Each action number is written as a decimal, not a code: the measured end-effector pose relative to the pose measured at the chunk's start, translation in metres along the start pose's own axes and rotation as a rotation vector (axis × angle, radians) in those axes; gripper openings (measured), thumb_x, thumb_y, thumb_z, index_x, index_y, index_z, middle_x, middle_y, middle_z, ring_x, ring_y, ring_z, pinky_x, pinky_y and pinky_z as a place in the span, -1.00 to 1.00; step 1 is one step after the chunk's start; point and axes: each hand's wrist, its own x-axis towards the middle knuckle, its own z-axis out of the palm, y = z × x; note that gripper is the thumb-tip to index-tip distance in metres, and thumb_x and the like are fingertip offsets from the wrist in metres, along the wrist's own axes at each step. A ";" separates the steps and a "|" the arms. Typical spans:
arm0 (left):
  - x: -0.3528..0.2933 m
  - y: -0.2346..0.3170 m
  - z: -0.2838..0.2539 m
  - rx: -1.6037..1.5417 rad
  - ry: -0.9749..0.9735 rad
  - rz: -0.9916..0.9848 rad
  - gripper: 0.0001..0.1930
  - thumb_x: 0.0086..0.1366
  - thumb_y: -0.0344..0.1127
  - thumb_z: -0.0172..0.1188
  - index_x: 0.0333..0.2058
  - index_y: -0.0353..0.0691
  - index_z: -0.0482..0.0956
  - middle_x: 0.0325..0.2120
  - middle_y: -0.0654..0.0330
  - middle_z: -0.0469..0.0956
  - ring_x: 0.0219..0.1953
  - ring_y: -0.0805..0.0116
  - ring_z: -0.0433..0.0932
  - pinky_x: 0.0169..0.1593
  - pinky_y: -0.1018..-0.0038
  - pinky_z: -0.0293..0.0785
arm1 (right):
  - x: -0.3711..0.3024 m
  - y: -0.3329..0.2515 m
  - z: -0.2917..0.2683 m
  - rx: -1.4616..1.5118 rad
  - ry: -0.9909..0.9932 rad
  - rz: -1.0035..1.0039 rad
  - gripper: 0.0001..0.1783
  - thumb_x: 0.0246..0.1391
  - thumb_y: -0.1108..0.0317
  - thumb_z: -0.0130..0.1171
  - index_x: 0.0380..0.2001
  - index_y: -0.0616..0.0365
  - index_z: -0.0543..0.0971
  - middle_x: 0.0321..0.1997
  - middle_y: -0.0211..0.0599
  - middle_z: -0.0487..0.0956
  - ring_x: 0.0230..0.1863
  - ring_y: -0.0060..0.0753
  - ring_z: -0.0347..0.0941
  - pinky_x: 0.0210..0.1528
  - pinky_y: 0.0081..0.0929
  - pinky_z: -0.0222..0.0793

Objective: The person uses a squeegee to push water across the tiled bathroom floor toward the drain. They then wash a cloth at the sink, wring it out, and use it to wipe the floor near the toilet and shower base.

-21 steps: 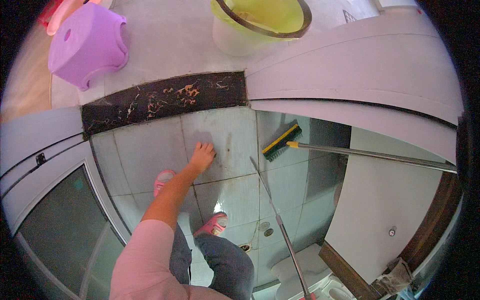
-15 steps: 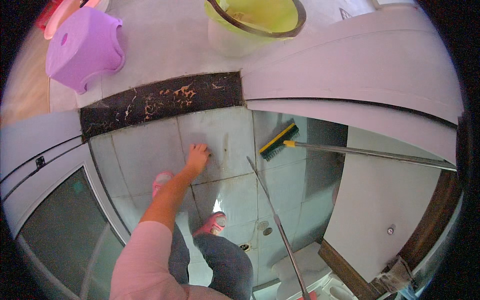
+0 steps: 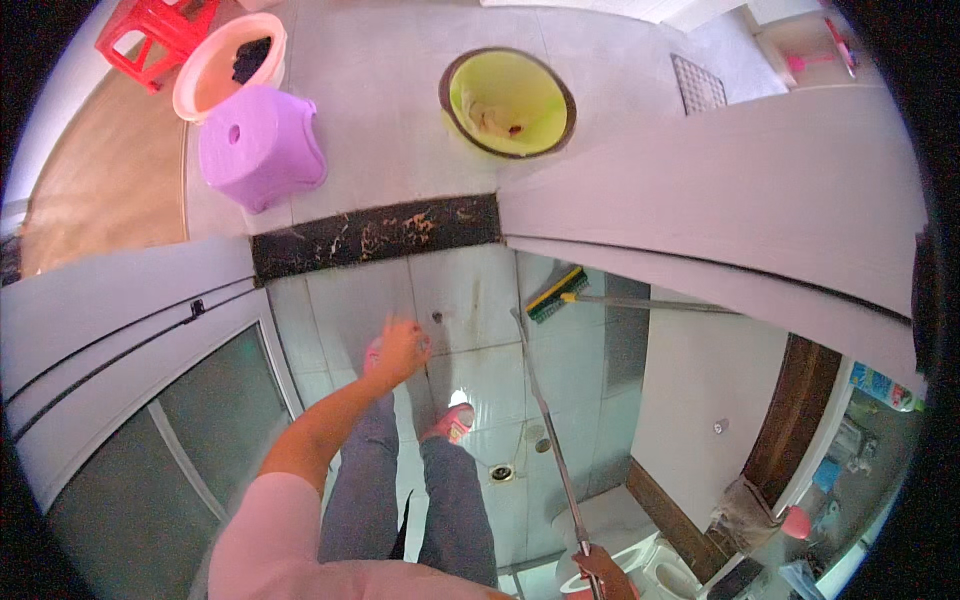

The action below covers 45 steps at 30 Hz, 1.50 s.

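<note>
My left hand hovers above the tiled floor, near my pink shoe; its fingers are smeared by motion. A small dark lump shows just beyond the fingers; I cannot tell whether it lies on the tile or is in the air. At the lower edge, my right hand is wrapped round a long metal pole, whose thin far end points toward the middle of the floor. Close to that end is a scrub brush with a yellow strip, dark green bristles and a long handle.
A dark stone threshold crosses the doorway. Beyond it stand a purple stool, a pink basin, a red stool and a lime bucket. A round floor drain lies near my feet; a glass-panelled door is at left.
My left hand has lifted off the floor toward me, and the dark lump now shows apart from it. My right hand has come into view on the pole. The view has shifted, showing more beyond the doorway.
</note>
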 end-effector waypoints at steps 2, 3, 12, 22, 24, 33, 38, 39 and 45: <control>-0.001 -0.005 0.004 0.053 -0.108 -0.038 -0.80 -0.19 -0.28 0.14 -0.49 -0.13 0.46 -0.40 0.17 0.37 -0.28 0.25 0.31 -0.19 0.30 0.13 | -0.014 -0.021 0.008 0.006 -0.044 -0.061 -0.77 -0.18 0.27 0.09 -0.58 0.21 0.33 -0.78 -0.38 0.31 -0.76 -0.53 0.28 -0.74 -0.52 0.27; 0.003 -0.019 0.021 0.082 -0.089 -0.053 -0.77 -0.19 -0.28 0.14 -0.46 -0.13 0.45 -0.41 0.17 0.36 -0.27 0.25 0.31 -0.20 0.30 0.13 | -0.016 -0.023 0.009 0.076 -0.051 -0.007 -0.77 -0.18 0.27 0.09 -0.58 0.21 0.34 -0.77 -0.37 0.32 -0.77 -0.53 0.28 -0.74 -0.52 0.26; 0.044 -0.091 0.197 0.211 0.104 -0.073 -0.61 -0.24 -0.28 0.13 -0.31 -0.15 0.38 -0.36 0.20 0.30 -0.27 0.28 0.28 -0.23 0.31 0.12 | -0.037 -0.065 0.005 0.026 0.193 0.017 -0.80 -0.15 0.32 0.03 -0.42 0.18 0.36 -0.79 -0.53 0.22 -0.80 -0.67 0.09 -0.80 -0.60 0.04; 0.061 -0.107 0.236 0.267 -0.005 -0.091 -0.76 -0.18 -0.26 0.11 -0.44 -0.14 0.47 -0.34 0.16 0.33 -0.24 0.23 0.28 -0.19 0.25 0.12 | -0.019 -0.042 0.008 0.073 0.195 0.128 -0.88 -0.17 0.39 -0.03 -0.46 0.10 0.37 -0.77 -0.49 0.24 -0.83 -0.65 0.11 -0.84 -0.63 0.12; 0.059 -0.101 0.225 0.258 -0.077 -0.133 -0.76 -0.17 -0.23 0.13 -0.45 -0.12 0.49 -0.33 0.17 0.33 -0.21 0.22 0.27 -0.17 0.24 0.11 | -0.016 -0.026 0.006 0.184 0.157 -0.081 -0.89 -0.17 0.38 -0.02 -0.47 0.10 0.37 -0.76 -0.47 0.26 -0.82 -0.62 0.13 -0.84 -0.62 0.12; 0.018 0.019 0.034 -0.105 0.069 -0.088 -0.83 -0.21 -0.30 0.17 -0.52 -0.09 0.47 -0.36 0.20 0.35 -0.24 0.23 0.30 -0.22 0.30 0.13 | -0.026 -0.039 0.018 0.081 0.052 -0.034 -0.76 -0.22 0.28 0.11 -0.59 0.22 0.33 -0.78 -0.40 0.29 -0.79 -0.54 0.22 -0.73 -0.53 0.25; 0.047 0.089 -0.107 -0.202 0.187 0.025 -0.84 -0.26 -0.33 0.18 -0.57 -0.10 0.45 -0.38 0.19 0.35 -0.24 0.23 0.31 -0.23 0.31 0.14 | -0.003 0.013 0.018 -0.166 0.141 -0.172 -0.62 -0.24 0.25 0.14 -0.44 0.34 0.34 -0.61 -0.20 0.38 -0.63 -0.34 0.36 -0.65 -0.41 0.34; 0.061 0.105 -0.140 -0.320 0.226 0.031 -0.84 -0.26 -0.34 0.18 -0.58 -0.11 0.44 -0.39 0.19 0.35 -0.25 0.23 0.31 -0.24 0.32 0.14 | 0.009 0.033 0.020 -0.196 0.194 -0.248 -0.66 -0.25 0.27 0.14 -0.47 0.30 0.33 -0.67 -0.29 0.34 -0.67 -0.41 0.31 -0.66 -0.45 0.32; 0.150 0.168 -0.296 -0.071 0.414 0.351 -0.82 -0.24 -0.35 0.16 -0.55 -0.14 0.43 -0.41 0.21 0.35 -0.28 0.27 0.33 -0.29 0.35 0.18 | -0.146 -0.049 0.031 0.004 0.102 -0.027 -0.73 -0.23 0.29 0.13 -0.53 0.25 0.33 -0.74 -0.37 0.28 -0.75 -0.48 0.21 -0.72 -0.49 0.19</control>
